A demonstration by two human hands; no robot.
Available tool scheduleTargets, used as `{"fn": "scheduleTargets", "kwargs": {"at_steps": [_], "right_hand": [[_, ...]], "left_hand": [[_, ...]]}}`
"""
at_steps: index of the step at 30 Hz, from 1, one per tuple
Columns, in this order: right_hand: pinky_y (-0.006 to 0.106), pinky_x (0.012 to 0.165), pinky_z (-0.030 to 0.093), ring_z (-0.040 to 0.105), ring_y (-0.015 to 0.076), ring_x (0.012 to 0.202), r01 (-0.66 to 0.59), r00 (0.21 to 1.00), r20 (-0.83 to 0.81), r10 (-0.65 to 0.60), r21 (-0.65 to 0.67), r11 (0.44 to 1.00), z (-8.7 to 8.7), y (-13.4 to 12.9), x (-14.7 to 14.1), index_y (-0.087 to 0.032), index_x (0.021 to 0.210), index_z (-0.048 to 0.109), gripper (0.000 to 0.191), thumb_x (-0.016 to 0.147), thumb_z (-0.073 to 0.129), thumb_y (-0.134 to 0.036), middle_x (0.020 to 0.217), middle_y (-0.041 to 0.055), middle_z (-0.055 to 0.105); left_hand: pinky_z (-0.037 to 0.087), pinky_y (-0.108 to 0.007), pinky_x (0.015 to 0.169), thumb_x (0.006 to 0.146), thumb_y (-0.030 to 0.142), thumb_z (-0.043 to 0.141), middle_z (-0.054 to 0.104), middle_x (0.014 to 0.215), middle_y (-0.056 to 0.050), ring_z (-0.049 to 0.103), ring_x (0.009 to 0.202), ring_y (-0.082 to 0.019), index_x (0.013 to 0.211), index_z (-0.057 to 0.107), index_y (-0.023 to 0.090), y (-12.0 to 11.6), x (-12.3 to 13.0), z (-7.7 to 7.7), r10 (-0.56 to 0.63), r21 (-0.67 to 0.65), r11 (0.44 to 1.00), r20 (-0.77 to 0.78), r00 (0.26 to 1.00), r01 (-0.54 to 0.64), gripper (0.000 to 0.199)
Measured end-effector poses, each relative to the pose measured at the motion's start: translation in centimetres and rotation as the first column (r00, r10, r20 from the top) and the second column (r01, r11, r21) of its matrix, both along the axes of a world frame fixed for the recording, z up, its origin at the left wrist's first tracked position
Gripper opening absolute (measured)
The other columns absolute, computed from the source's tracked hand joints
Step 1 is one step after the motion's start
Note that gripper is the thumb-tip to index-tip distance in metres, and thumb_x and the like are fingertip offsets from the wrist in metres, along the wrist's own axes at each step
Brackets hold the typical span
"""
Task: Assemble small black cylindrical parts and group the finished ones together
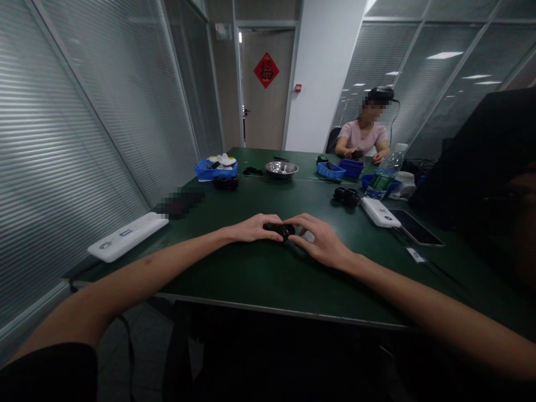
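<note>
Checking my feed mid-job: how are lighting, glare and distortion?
Head view: dim, so the black part between left hand and right hand shows little detail; head view: bright patches on the glass panels, upper right; head view: wide-angle stretch toward the edges.

The black piece (287, 231) looks glossy, the bowl (282, 174) shiny metal, the bottle (386, 172) clear plastic.

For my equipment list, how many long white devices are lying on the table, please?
2. The left white device lies near the left edge of the table; the right white device lies beside the phone. More may be hidden behind the big black object.
</note>
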State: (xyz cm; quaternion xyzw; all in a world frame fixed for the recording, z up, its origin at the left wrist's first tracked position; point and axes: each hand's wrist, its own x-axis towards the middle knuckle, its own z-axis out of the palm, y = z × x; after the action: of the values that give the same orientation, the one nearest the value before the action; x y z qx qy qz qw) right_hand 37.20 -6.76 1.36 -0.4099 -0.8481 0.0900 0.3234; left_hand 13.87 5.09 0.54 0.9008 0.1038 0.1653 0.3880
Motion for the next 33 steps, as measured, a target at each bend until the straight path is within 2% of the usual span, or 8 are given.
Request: {"fn": "scheduleTargets", "kwargs": {"at_steps": [4,8,10,16,21,27,33], "right_hand": [[0.045,0.09,0.059,0.063,0.0274,0.115,-0.047,0.999,0.005,0.047,0.011,0.999,0.2,-0.1,-0.21,-0.025,0.134,0.061,0.035,0.099,0.061,-0.025,0.131,0.0102,0.063],[0.043,0.082,0.06,0.066,0.0255,0.099,0.045,0.999,-0.007,-0.045,0.025,0.999,0.17,-0.16,-0.37,-0.023,0.13,0.061,0.035,0.097,0.066,-0.035,0.123,0.0105,0.065],[0.043,0.08,0.06,0.066,0.0241,0.093,0.057,0.998,0.003,-0.057,0.025,0.998,0.18,-0.13,-0.33,-0.023,0.126,0.063,0.03,0.098,0.065,-0.034,0.119,0.0101,0.065],[0.042,0.086,0.059,0.063,0.0269,0.11,-0.049,0.999,-0.002,0.049,0.017,0.999,0.26,-0.09,-0.28,-0.024,0.13,0.061,0.034,0.097,0.063,-0.025,0.126,0.0107,0.061],[0.041,0.081,0.059,0.066,0.0237,0.095,0.06,0.998,-0.008,-0.06,0.004,0.998,-0.04,0.06,-0.33,-0.023,0.124,0.063,0.028,0.098,0.064,-0.034,0.119,0.0095,0.063],[0.043,0.085,0.06,0.063,0.0262,0.108,-0.047,0.999,-0.005,0.047,0.019,0.999,0.22,-0.07,-0.26,-0.025,0.13,0.061,0.031,0.098,0.061,-0.025,0.126,0.0102,0.061],[0.042,0.081,0.06,0.066,0.024,0.096,0.051,0.999,-0.02,-0.05,0.015,0.999,0.06,-0.13,-0.33,-0.024,0.126,0.063,0.029,0.098,0.065,-0.032,0.12,0.0099,0.064]], "left_hand": [[0.045,-0.034,0.096,0.092,0.039,0.072,0.066,0.116,-0.006,0.062,0.109,-0.021,0.122,0.069,0.019,0.05,-0.02,-0.08,0.003,-0.022,1.0,0.001,1.0,-0.003,0.036],[0.045,-0.035,0.097,0.093,0.039,0.071,0.066,0.119,-0.007,0.062,0.11,-0.022,0.122,0.069,0.018,-0.04,-0.11,0.05,0.01,-0.044,0.999,-0.024,1.0,-0.011,0.036],[0.045,-0.035,0.096,0.093,0.04,0.071,0.067,0.118,-0.007,0.062,0.11,-0.022,0.123,0.069,0.018,-0.11,-0.13,0.12,0.004,-0.056,0.998,-0.032,0.999,-0.006,0.037],[0.046,-0.034,0.095,0.091,0.042,0.073,0.068,0.116,-0.007,0.062,0.109,-0.022,0.124,0.068,0.017,0.14,-0.11,-0.21,0.009,-0.051,0.999,-0.016,1.0,-0.01,0.042],[0.046,-0.034,0.095,0.093,0.042,0.071,0.068,0.118,-0.008,0.063,0.109,-0.022,0.123,0.068,0.016,0.29,-0.14,-0.36,-0.005,-0.054,0.999,-0.035,0.999,0.003,0.039],[0.046,-0.033,0.095,0.091,0.039,0.073,0.068,0.117,-0.007,0.062,0.109,-0.022,0.126,0.066,0.017,0.32,-0.1,-0.4,0.005,-0.055,0.998,-0.026,1.0,-0.006,0.042],[0.045,-0.034,0.097,0.093,0.039,0.071,0.069,0.119,-0.007,0.063,0.111,-0.022,0.123,0.068,0.018,0.2,-0.05,-0.2,-0.006,-0.073,0.997,-0.044,0.999,0.003,0.037]]}}
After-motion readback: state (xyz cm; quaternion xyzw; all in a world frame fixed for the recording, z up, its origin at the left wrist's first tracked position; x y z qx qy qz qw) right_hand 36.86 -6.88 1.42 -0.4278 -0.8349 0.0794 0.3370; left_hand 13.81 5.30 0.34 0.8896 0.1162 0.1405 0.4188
